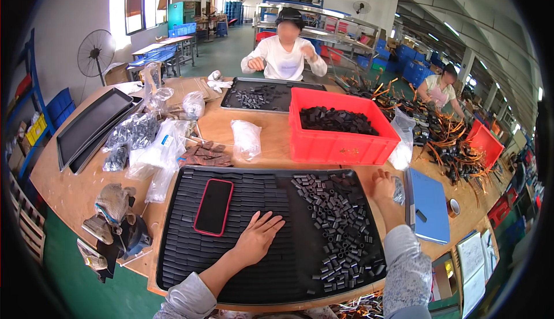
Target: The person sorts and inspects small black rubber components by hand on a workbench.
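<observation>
My left hand lies open, fingers stretched, on tight rows of black rectangular pieces that fill the left part of a black tray. A phone in a red case rests on these rows, up and left of that hand. Loose short black tubes are scattered over the tray's right part. Just past the tray's right edge, my right hand rests with slightly bent fingers and nothing visible in them. Beside it is a small clear bag of dark parts, partly hidden by the hand.
A red bin of black pieces stands beyond the tray, near a white plastic bag. On the right lies a blue folder. Brown patterned gloves and bagged parts sit left. A person faces me across another tray.
</observation>
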Motion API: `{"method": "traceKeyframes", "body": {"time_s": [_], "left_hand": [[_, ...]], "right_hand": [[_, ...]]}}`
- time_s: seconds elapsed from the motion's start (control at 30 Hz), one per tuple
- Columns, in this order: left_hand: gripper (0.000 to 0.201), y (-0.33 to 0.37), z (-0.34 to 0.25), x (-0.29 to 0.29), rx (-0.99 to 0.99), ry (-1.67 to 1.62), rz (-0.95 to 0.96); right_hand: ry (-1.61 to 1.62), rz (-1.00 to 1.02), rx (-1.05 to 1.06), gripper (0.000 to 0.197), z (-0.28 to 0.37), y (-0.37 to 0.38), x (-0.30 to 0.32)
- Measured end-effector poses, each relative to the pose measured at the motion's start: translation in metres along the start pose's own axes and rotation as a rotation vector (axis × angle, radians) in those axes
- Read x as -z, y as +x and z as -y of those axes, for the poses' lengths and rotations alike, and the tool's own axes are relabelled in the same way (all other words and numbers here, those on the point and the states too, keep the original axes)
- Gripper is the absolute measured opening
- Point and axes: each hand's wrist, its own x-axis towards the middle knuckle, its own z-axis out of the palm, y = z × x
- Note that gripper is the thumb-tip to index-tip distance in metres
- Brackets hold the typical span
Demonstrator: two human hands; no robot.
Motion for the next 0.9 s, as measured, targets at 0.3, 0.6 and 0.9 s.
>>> {"method": "traceKeyframes", "body": {"time_s": [0.3,0.6,0.9], "left_hand": [[0.046,-0.009,0.002,0.008,0.024,0.029,0.022],[0.050,-0.007,0.003,0.002,0.013,0.004,0.006],[0.048,-0.012,0.010,0.001,0.044,-0.036,0.021]], "right_hand": [[0.743,-0.038,0.590,0.028,0.234,-0.002,0.102],[0.435,0.052,0.468,0.028,0.237,-0.007,0.085],[0.467,0.176,0.561,0.017,0.161,-0.057,0.126]]}}
